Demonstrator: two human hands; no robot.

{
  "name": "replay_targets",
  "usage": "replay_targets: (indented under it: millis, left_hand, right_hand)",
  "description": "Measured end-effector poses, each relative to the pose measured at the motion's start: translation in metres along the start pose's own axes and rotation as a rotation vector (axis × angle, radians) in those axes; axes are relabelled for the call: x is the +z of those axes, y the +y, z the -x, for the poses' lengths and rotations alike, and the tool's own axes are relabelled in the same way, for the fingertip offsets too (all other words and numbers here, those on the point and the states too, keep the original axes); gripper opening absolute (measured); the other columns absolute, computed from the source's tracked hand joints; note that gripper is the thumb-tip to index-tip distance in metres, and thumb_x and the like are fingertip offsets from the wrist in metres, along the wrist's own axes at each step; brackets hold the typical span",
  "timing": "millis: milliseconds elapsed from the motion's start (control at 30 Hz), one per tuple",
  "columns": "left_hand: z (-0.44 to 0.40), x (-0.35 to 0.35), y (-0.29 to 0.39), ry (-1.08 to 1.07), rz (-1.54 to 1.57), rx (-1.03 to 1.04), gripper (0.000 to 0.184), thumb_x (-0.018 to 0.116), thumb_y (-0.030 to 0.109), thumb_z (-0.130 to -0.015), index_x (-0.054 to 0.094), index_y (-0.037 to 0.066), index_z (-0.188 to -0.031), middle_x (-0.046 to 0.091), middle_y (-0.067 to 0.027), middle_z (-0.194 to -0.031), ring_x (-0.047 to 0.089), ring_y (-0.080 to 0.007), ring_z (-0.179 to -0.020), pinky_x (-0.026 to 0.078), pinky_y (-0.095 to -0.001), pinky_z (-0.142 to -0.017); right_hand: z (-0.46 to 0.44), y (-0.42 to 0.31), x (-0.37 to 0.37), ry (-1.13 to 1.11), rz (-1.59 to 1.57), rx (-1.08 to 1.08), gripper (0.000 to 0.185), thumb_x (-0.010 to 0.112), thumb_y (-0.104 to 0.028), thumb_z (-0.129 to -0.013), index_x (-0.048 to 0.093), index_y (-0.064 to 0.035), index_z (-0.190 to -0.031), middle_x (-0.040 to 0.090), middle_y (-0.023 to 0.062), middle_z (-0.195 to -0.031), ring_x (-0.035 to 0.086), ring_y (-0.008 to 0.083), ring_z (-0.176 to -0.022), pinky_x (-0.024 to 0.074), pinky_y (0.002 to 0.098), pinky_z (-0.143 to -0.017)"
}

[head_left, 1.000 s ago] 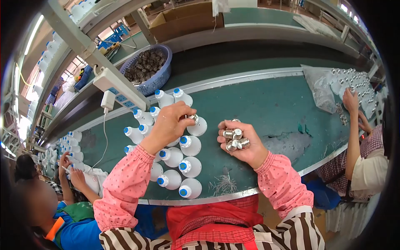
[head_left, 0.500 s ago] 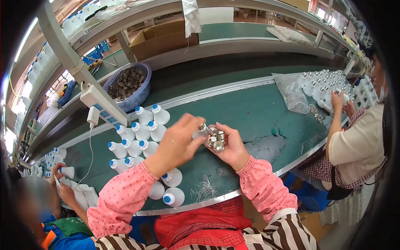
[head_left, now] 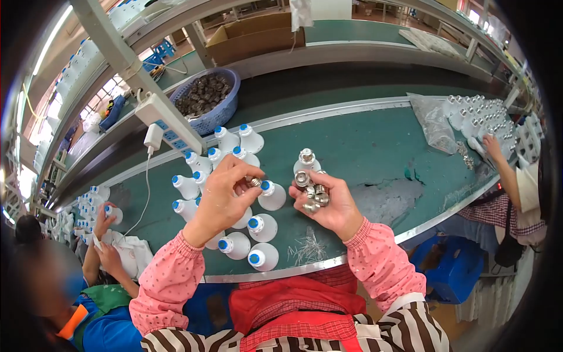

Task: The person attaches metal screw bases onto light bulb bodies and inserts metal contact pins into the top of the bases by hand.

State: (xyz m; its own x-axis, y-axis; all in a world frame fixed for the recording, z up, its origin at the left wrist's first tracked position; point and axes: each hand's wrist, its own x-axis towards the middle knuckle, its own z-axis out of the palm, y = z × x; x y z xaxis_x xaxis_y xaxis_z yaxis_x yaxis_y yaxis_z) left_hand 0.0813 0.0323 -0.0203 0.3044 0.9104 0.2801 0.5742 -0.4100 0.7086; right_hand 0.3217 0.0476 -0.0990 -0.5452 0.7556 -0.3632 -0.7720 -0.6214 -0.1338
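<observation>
Landmark: the capped housing (head_left: 308, 166), a white piece standing on the green worktop (head_left: 358, 135) with a shiny metal cap on top.
Left hand (head_left: 219, 198): left of the capped housing and a little nearer the person; thumb and fingers pinch a loose metal cap (head_left: 254, 182).
Right hand (head_left: 334, 206): just on the near side of the capped housing, palm turned up, fingers curled partway round a cluster of metal caps (head_left: 317, 195); it is hard to tell whether the fingers touch the housing.
Blue-topped housings (head_left: 264, 227): grouped left of the capped housing, some partly hidden by the left hand.
Wire clippings (head_left: 308, 251): a small scatter, nearer the person than the capped housing.
Basket (head_left: 221, 117): beyond the capped housing and to its left, filled with dark metallic pieces.
Plastic bag (head_left: 434, 124): well to the right of the capped housing and farther back.
</observation>
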Motion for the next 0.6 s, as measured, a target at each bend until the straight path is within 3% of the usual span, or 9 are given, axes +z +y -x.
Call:
replay_targets:
  millis: [33, 167, 433, 600]
  left_hand:
    - [0.003, -0.003, -0.005, -0.006, -0.005, -0.005, 0.029, 0.076, -0.003, -0.082, 0.074, 0.002, -0.11, 0.061, -0.0073, -0.098, 0.064, -0.014, -0.079, 0.053, -0.0265, -0.07]
    - [0.007, 0.005, -0.02, -0.02, -0.027, 0.055, 0.028, 0.076, -0.003, -0.084, 0.075, 0.002, -0.112, 0.062, -0.0089, -0.099, 0.067, -0.0178, -0.083, 0.055, -0.0295, -0.073]
    - [-0.006, 0.016, -0.024, -0.146, -0.145, 0.172, 0.021, 0.073, -0.004, -0.086, 0.075, 0.0, -0.106, 0.062, -0.0117, -0.097, 0.067, -0.0285, -0.084, 0.054, -0.0375, -0.074]
    - [-0.001, 0.014, -0.021, -0.149, -0.14, 0.171, 0.025, 0.076, 0.001, -0.086, 0.074, 0.001, -0.111, 0.062, -0.0123, -0.097, 0.067, -0.0296, -0.085, 0.053, -0.0396, -0.074]
  right_hand:
    - [-0.002, 0.002, -0.003, -0.027, 0.029, -0.01, 0.024, 0.062, -0.012, -0.102, 0.059, 0.0052, -0.119, 0.063, 0.0174, -0.103, 0.062, 0.0274, -0.09, 0.0534, 0.0307, -0.06]
    - [-0.008, 0.005, -0.017, -0.068, 0.02, 0.06, 0.019, 0.065, -0.009, -0.101, 0.062, 0.0027, -0.116, 0.065, 0.0162, -0.106, 0.063, 0.0267, -0.085, 0.0548, 0.0313, -0.061]
    - [0.006, 0.002, -0.017, -0.078, 0.102, 0.046, 0.021, 0.066, -0.008, -0.1, 0.061, 0.0023, -0.118, 0.064, 0.014, -0.106, 0.063, 0.0217, -0.086, 0.0521, 0.0256, -0.058]
    - [0.009, 0.003, -0.013, -0.111, 0.224, 0.021, 0.023, 0.068, -0.009, -0.1, 0.062, 0.0009, -0.119, 0.065, 0.0118, -0.105, 0.063, 0.0192, -0.085, 0.0512, 0.0244, -0.057]
